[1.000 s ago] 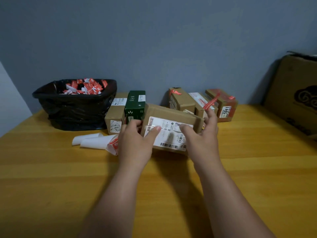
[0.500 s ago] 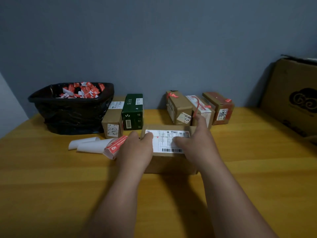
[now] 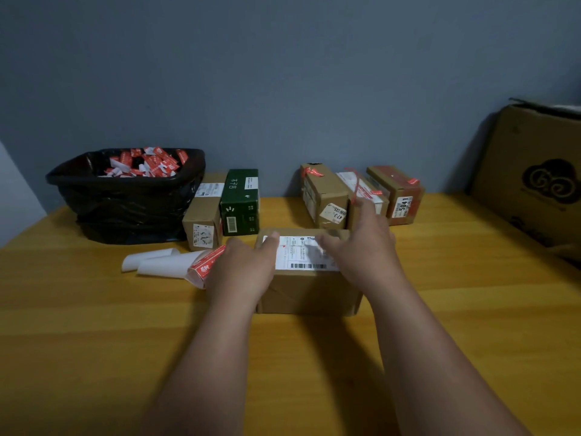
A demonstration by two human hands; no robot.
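The person is steadying a brown box on the counter, and the work seems to be turning to the white label lying face up on its lid. To do this well, the left hand should be doing the holding and nothing else. It is clasping the left end of the box, with the thumb lying across the top at the label's left edge and the other fingers going out of sight over the far side. Pressing straight down there is what is going to stop the box sliding toward the parcels at the back. The right hand is hovering low over the right half of the label, fingers spread and fairly straight, holding nothing. It is blurred, so I cannot tell whether the fingertips are touching the paper. If the label is coming off, a nail should be working under one corner and pulling low and slow along the lid, so the paper is not tearing. The box is sitting flat, long side toward the person, directly under and between both hands. The sticker roll is lying just beside the left hand, and the bin bag of red scraps is standing well off to the left
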